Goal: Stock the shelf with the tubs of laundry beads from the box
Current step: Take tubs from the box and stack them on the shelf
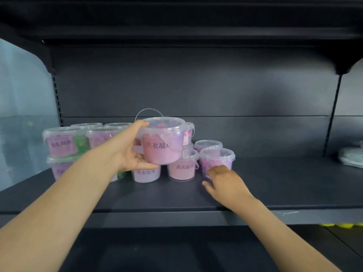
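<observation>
Tub [163,146] of pink beads, clear lid, hoop handle, clamped in left grip [127,152]; right grip [225,181] apart.

The shelf [294,183] is smooth, matt, dark-grey painted metal, scuffed white at its front edge. The raised tub [163,148] is clear, glossy plastic with a see-through lid and thin clear handle; the stacked tubs [182,170] toward the left rear look the same.
</observation>
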### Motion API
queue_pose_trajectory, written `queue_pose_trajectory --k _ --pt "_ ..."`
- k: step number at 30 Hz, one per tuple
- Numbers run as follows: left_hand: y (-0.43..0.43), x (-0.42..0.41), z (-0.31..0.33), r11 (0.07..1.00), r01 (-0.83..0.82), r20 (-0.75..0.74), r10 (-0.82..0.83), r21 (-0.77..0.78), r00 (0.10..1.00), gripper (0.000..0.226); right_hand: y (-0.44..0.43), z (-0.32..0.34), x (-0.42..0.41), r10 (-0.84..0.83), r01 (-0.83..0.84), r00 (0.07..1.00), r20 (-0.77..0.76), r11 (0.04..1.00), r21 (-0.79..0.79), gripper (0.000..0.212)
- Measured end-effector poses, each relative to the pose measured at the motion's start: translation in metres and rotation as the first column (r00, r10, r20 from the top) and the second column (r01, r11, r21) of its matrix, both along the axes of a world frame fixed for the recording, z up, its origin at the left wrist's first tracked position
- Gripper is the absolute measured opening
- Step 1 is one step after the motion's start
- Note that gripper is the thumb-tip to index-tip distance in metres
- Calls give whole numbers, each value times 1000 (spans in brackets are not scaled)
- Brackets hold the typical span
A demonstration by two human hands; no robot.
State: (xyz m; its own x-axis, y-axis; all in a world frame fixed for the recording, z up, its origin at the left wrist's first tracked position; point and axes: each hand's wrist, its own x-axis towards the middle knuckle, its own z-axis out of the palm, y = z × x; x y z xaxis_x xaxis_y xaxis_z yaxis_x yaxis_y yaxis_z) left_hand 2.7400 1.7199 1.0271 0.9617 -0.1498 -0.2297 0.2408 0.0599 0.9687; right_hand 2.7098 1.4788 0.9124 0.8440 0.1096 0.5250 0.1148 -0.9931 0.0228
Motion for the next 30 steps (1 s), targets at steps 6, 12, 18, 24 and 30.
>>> queue_pose_trajectory --k 6,12,18,24,30 --pt "-48 11 -5 1000 -2 19 3 -26 1000 61 -15 -27 6 -14 72 984 -175 943 326 29" --pt "-84 28 -6 990 -136 53 138 -34 989 56 -18 -32 12 20 34 988 -152 937 348 27" --pt "-102 44 -3 981 -193 53 193 0 980 51 -20 -34 15 28 20 992 -125 929 370 29" --pt "-110 60 0 971 -213 98 202 110 974 53 -22 -36 17 41 2 993 -108 927 376 29" --pt "-113 75 1 946 -215 97 197 243 976 46 -21 -36 17 40 -3 995 -88 923 386 30"
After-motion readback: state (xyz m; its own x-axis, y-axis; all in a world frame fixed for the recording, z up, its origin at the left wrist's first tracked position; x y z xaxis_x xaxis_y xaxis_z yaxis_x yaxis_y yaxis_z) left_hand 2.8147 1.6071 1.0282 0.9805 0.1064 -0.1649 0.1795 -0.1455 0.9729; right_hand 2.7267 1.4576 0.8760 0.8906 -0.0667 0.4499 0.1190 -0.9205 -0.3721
